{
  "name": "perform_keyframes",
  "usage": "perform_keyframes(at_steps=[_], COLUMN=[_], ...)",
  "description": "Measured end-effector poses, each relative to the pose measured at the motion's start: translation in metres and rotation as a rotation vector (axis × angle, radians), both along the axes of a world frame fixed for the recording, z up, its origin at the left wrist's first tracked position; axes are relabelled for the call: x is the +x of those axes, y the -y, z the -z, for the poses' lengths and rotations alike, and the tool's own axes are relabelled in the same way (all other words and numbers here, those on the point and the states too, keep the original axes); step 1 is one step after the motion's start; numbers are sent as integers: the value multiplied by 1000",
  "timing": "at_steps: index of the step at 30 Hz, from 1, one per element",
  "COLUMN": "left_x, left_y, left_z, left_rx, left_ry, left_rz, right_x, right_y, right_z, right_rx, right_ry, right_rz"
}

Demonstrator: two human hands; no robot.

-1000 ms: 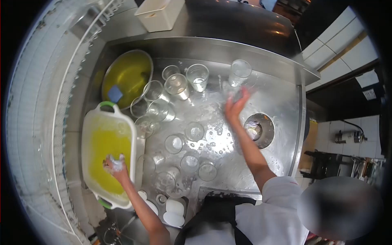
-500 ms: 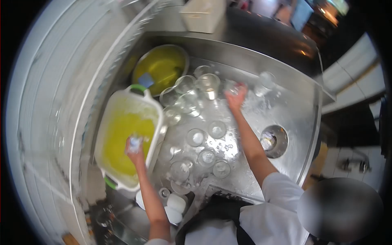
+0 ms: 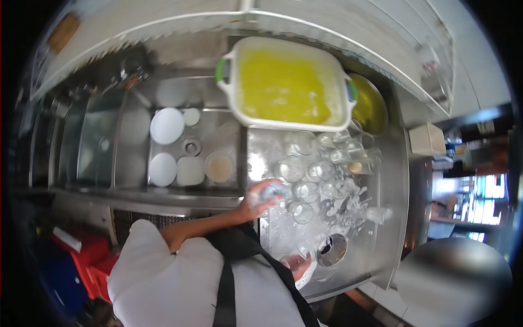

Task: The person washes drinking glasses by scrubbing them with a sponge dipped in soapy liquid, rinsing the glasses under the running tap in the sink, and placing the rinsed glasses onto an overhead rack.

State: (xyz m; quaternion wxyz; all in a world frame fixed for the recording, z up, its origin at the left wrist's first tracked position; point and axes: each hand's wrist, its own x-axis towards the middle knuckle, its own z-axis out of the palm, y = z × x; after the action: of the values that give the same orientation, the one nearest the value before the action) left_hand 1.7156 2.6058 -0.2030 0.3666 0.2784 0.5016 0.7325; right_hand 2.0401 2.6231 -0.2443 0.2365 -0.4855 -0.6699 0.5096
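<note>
The person's left hand point(image 3: 253, 201) is closed around a blurred pale-blue item point(image 3: 274, 191), just beside the clustered glasses point(image 3: 306, 192) and near the edge of the sink point(image 3: 131, 141). The right hand point(image 3: 297, 264) is low by the counter's front edge, near the drain hole point(image 3: 332, 250); blur leaves its grip impossible to tell. Open wet steel point(image 3: 357, 242) separates the drain hole from 1 lone glass point(image 3: 379, 215) towards the right rim. The white tub point(image 3: 289, 125) borders the cluster's far side tightly.

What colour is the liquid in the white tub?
The liquid is yellow; the head view shows it best.
</note>
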Motion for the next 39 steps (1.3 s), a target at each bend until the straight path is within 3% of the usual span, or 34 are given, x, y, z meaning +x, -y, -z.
perform_keyframes(at_steps=[1, 2, 3, 4, 5, 6, 7, 8, 9, 11, 12, 13, 14, 15, 16, 17, 18, 19, 20, 21, 22, 23, 25, 27, 28, 29, 31, 33, 34, 35, 36, 37, 38, 39], left_x=[6, 7, 9, 17, 16, 7, -4, -10, -20, -39, -46, -51, -58, -65, -72, -78, -76, -81, -84, -80, -76, -69, -66, -47, -44, -39, -14, -2, 1, 11, 21, 30, 49, 65], left_y=[9, 14, 16, 16, 16, 13, 13, 21, 27, 47, 61, 77, 92, 101, 107, 108, 108, 107, 104, 96, 81, 68, 53, 45, 43, 32, 29, 7, -14, -23, -39, -50, -54, -57], left_z=[-4, -8, -11, -9, -12, -17, -22, -27, -28, -1, -8, -17, -28, -35, -41, -45, -37, -28, -17, -15, -16, 2, -19, -23, -27, -32, 15, 33, 48, 19, 26, 2, -12, -33], left_rx=[46, 32, 20, 52, 69, 105, 133, -75, -135, -188, -194, -347, -497, -503, -328, -144, -91, -75, -124, -189, -342, -257, -270, -1, -143, -233, -122, -348, -419, -231, -75, -134, -208, -196], left_ry=[-63, -319, -576, -505, -491, -560, -632, -436, -364, -391, -391, -662, -923, -921, -804, -682, -309, -319, 50, 423, 5, -583, -582, -307, -175, -254, 397, 699, 510, 364, 56, -435, -654, -738], left_rz=[48, -23, -81, -128, -120, -271, -431, -442, -422, -373, -392, -145, 124, 130, 377, 621, 769, 806, 875, 938, 913, 728, 683, 728, 977, 1287, 1230, 1051, 1167, 1112, 1041, 849, 656, 619], right_x=[-34, -41, -73, -101, -119, -134, -161, -184, -198, -219, -221, -221, -232, -239, -246, -247, -247, -244, -239, -231, -229, -226, -204, -182, -172, -167, -157, -137, -123, -117, -116, -109, -100, -89], right_y=[-4, -15, -28, -34, -46, -58, -49, -36, -37, -38, -45, -47, -42, -32, -15, -15, -17, -21, -20, -28, -40, -51, -64, -65, -65, -60, -52, -58, -58, -58, -54, -42, -29, -22], right_z=[-29, -4, -14, -28, -12, 6, -10, -24, -23, -10, -11, -12, -35, -63, -100, -100, -101, -102, -102, -99, -93, -86, -84, -93, -97, -105, -123, -106, -84, -69, -65, -60, -55, -43], right_rx=[-252, -197, -482, -774, -1087, -1399, -1562, -1719, -1721, -1703, -1430, -1440, -817, -189, 15, 15, 281, 556, 697, 694, 668, 645, 637, 865, 941, 930, 999, 956, 852, 758, 760, 678, 585, 506], right_ry=[-49, -73, -286, -404, -383, -357, -631, -920, -914, -801, -556, -550, -270, 5, 229, 228, 215, 218, 238, 274, 252, 222, 230, 260, 250, 256, 291, 343, 409, 462, 447, 465, 480, 335], right_rz=[-13, -158, -268, -317, -401, -487, -495, -496, -498, -830, -882, -893, -1007, -1028, -967, -950, -1107, -1244, -1255, -1206, -1148, -1090, -967, -927, -986, -954, -1029, -943, -778, -622, -603, -347, -100, -20])
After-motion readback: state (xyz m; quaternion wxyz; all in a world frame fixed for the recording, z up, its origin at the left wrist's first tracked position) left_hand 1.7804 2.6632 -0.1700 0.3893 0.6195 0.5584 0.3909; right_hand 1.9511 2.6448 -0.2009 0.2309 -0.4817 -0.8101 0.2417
